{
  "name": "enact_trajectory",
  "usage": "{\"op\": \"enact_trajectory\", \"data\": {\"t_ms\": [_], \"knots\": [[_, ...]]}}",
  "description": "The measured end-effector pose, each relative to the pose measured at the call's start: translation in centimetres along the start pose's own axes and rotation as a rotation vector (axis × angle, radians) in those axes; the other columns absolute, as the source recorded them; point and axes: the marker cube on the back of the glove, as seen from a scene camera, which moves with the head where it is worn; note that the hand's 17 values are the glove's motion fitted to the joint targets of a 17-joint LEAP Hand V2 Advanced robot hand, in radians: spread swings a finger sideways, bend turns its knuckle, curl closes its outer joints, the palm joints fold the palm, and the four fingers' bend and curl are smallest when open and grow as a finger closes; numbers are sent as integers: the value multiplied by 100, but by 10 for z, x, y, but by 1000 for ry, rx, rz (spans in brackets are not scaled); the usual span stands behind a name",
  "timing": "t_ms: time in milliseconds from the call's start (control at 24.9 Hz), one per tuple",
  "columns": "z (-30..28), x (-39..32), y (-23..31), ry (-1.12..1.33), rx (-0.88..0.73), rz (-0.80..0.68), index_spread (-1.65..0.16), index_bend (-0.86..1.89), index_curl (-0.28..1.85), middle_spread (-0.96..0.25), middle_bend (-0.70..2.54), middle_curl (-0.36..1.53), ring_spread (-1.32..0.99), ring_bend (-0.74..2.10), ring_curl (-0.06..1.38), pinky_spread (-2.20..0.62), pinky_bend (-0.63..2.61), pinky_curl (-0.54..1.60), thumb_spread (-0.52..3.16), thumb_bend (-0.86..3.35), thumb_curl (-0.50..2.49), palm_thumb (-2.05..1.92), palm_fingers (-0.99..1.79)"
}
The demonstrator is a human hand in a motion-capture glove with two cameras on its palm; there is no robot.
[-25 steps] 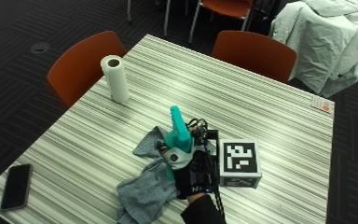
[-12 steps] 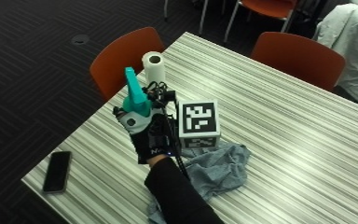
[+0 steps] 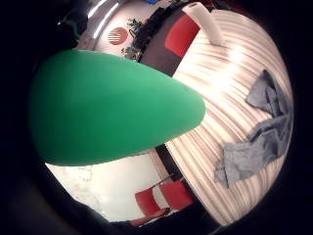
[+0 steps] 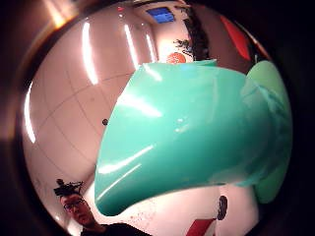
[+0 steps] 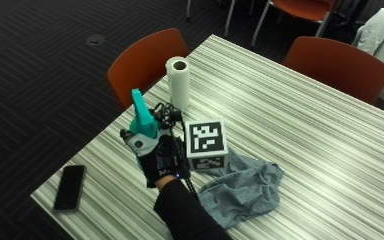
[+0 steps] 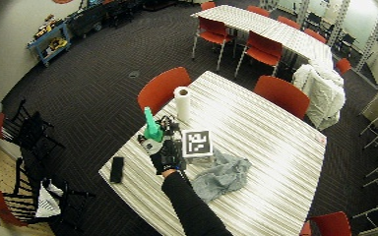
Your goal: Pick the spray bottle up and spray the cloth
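Lower centre of the outside view: the black-gloved right hand (image 5: 157, 159) is curled round the base of the teal plastic spray bottle (image 5: 141, 119), which stands upright above the striped worktop (image 5: 312, 125), its long axis vertical and its top toward the upper left. The crumpled grey-blue cloth (image 5: 245, 187) lies flat on the worktop to the lower right of the hand, near but apart. Spraying it likely calls for turning the nozzle rightward and down. Further up stands a white paper-towel roll (image 5: 177, 80).
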Motion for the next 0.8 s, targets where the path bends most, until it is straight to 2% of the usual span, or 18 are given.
{"op": "enact_trajectory", "data": {"t_ms": [281, 803], "knots": [[2, 79, 43, 31, -34, 156, -19, 17, 50, -4, 29, 57, -15, 43, 48, 2, 14, 33, 56, -2, 76, 113, 71], [-2, 102, 57, 84, -57, 189, -20, 19, 52, -5, 33, 57, -17, 43, 47, 3, 11, 27, 64, -2, 75, 113, 66]]}}
